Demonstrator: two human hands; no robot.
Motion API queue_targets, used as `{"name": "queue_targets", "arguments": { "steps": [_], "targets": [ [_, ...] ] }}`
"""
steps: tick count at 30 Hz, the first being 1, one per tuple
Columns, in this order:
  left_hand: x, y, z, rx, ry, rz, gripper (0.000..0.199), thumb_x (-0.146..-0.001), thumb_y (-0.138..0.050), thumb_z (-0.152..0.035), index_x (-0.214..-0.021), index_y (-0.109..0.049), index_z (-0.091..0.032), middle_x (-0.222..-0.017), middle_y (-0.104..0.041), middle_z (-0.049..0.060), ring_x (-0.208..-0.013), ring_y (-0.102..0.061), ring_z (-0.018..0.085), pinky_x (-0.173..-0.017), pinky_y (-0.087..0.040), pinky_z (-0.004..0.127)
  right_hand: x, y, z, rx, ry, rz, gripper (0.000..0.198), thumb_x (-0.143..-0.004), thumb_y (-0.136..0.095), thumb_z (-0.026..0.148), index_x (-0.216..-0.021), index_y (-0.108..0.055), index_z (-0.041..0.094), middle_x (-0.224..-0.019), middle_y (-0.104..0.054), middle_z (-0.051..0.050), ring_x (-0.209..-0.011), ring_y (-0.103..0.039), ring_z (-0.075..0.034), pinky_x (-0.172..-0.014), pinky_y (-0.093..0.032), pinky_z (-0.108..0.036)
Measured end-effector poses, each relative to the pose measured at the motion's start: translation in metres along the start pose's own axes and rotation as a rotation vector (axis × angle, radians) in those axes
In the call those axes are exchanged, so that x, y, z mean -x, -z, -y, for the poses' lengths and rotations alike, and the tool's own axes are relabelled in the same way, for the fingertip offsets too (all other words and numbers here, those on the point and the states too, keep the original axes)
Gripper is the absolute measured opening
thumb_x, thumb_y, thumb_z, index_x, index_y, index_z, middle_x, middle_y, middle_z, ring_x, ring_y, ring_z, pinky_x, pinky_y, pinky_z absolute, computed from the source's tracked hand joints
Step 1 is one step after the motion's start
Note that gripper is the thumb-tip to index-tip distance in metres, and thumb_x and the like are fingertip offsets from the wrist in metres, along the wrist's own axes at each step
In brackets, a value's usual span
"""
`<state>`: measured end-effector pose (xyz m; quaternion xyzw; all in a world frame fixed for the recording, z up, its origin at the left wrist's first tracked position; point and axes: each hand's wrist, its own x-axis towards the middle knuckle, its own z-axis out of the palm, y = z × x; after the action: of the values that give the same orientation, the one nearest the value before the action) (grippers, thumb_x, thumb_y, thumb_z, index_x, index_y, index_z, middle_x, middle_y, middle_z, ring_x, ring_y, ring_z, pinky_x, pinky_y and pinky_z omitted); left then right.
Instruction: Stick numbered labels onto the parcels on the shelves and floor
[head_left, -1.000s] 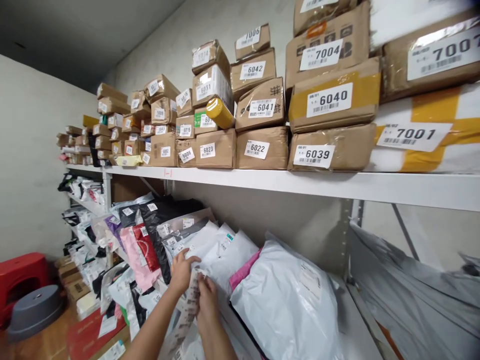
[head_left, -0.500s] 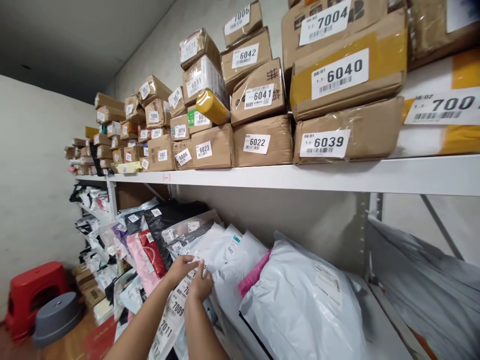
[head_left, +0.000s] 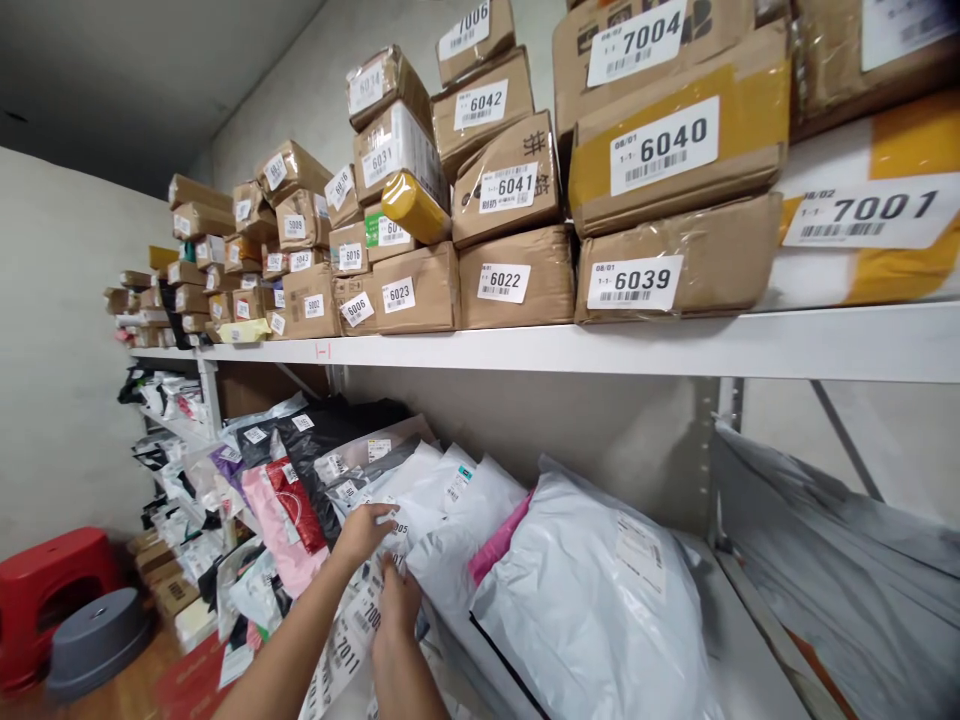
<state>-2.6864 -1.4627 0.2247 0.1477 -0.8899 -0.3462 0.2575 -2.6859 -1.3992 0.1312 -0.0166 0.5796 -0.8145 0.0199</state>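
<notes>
My left hand (head_left: 365, 535) is raised over the white mailer bags, its thumb and forefinger pinched at the edge of a small label (head_left: 400, 528) whose visible digits end in "005". Just below and to the right, my right hand (head_left: 397, 598) grips a long strip of number labels (head_left: 346, 645) between thumb and fingers. The strip hangs down toward me, with "7011" readable on it. Behind the hands lies a white mailer bag (head_left: 424, 485). Whether the small label touches that bag, I cannot tell.
A large white parcel bag (head_left: 592, 590) with a pink edge bag (head_left: 501, 540) beside it lies to the right. Labelled cartons (head_left: 517, 275) fill the white upper shelf (head_left: 480, 350). Red and grey stools (head_left: 101, 645) stand at the lower left.
My hands have moved apart: the left stays higher while the right has dropped slightly with the label strip. The small label now shows between them. The view has shifted a little.
</notes>
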Motion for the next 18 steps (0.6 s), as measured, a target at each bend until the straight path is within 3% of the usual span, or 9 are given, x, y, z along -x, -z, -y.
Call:
{"name": "queue_targets", "arguments": {
  "steps": [3,5,7,8,10,12,15,18],
  "targets": [
    [0.009,0.0,-0.014,-0.044,0.016,-0.068,0.042,-0.061,-0.059,-0.016,-0.102,-0.06,-0.02,-0.1,-0.069,0.011,-0.107,-0.058,0.032,-0.097,-0.038,0.042,0.026,0.022,-0.007,-0.019,0.038,0.088,0.042,-0.058,-0.062,0.06,-0.05,-0.058,0.019,-0.051,-0.062,-0.005,-0.058,-0.058,-0.022,-0.058,-0.047,-0.034],
    [0.016,0.0,-0.026,-0.055,0.0,-0.092,0.048,-0.065,-0.058,-0.02,-0.113,-0.052,-0.018,-0.113,-0.061,0.015,-0.113,-0.052,0.033,-0.102,-0.032,0.048,0.037,0.043,-0.009,-0.052,0.139,0.136,0.047,-0.063,-0.06,0.065,-0.054,-0.059,0.019,-0.053,-0.061,-0.002,-0.058,-0.055,-0.02,-0.058,-0.046,-0.031],
    [0.023,-0.004,-0.038,-0.032,-0.01,-0.025,0.031,-0.072,-0.054,-0.032,-0.101,-0.058,-0.019,-0.107,-0.061,0.014,-0.108,-0.054,0.033,-0.102,-0.033,0.049,0.037,0.064,-0.006,-0.102,0.194,0.124,0.05,-0.068,-0.056,0.068,-0.066,-0.064,0.018,-0.062,-0.066,-0.003,-0.064,-0.058,-0.02,-0.063,-0.048,-0.03],
    [0.025,-0.008,-0.043,-0.009,0.012,0.05,0.027,-0.074,-0.052,-0.04,-0.087,-0.061,-0.019,-0.093,-0.064,0.013,-0.098,-0.058,0.033,-0.096,-0.039,0.05,0.034,0.074,-0.003,-0.131,0.183,0.107,0.051,-0.069,-0.056,0.068,-0.072,-0.066,0.018,-0.068,-0.069,-0.004,-0.069,-0.06,-0.021,-0.066,-0.048,-0.03],
    [0.029,-0.018,-0.049,0.061,0.104,0.238,0.035,-0.07,-0.051,-0.053,-0.065,-0.057,-0.019,-0.062,-0.059,0.008,-0.07,-0.062,0.031,-0.073,-0.05,0.05,0.024,0.09,0.007,-0.196,0.129,0.09,0.052,-0.067,-0.061,0.066,-0.082,-0.068,0.018,-0.08,-0.073,-0.006,-0.08,-0.063,-0.024,-0.073,-0.05,-0.031],
    [0.031,-0.028,-0.053,0.161,0.178,0.384,0.04,-0.065,-0.05,-0.059,-0.06,-0.053,-0.02,-0.051,-0.051,0.001,-0.054,-0.057,0.023,-0.056,-0.052,0.042,0.017,0.102,0.019,-0.264,0.05,0.079,0.053,-0.063,-0.066,0.064,-0.088,-0.068,0.017,-0.089,-0.074,-0.008,-0.09,-0.064,-0.027,-0.078,-0.05,-0.032],
    [0.03,-0.038,-0.059,0.282,0.161,0.442,0.039,-0.059,-0.053,-0.059,-0.064,-0.05,-0.021,-0.055,-0.044,-0.005,-0.053,-0.05,0.014,-0.053,-0.049,0.03,0.015,0.113,0.036,-0.358,-0.098,0.044,0.057,-0.059,-0.072,0.06,-0.096,-0.066,0.016,-0.101,-0.072,-0.009,-0.1,-0.063,-0.027,-0.082,-0.051,-0.032],
    [0.027,-0.039,-0.068,0.286,0.099,0.419,0.039,-0.055,-0.056,-0.059,-0.062,-0.05,-0.02,-0.055,-0.039,-0.006,-0.054,-0.044,0.012,-0.05,-0.044,0.025,0.018,0.12,0.051,-0.458,-0.183,0.053,0.06,-0.055,-0.075,0.06,-0.097,-0.065,0.018,-0.105,-0.071,-0.008,-0.1,-0.064,-0.026,-0.077,-0.053,-0.031]
  ]
}}
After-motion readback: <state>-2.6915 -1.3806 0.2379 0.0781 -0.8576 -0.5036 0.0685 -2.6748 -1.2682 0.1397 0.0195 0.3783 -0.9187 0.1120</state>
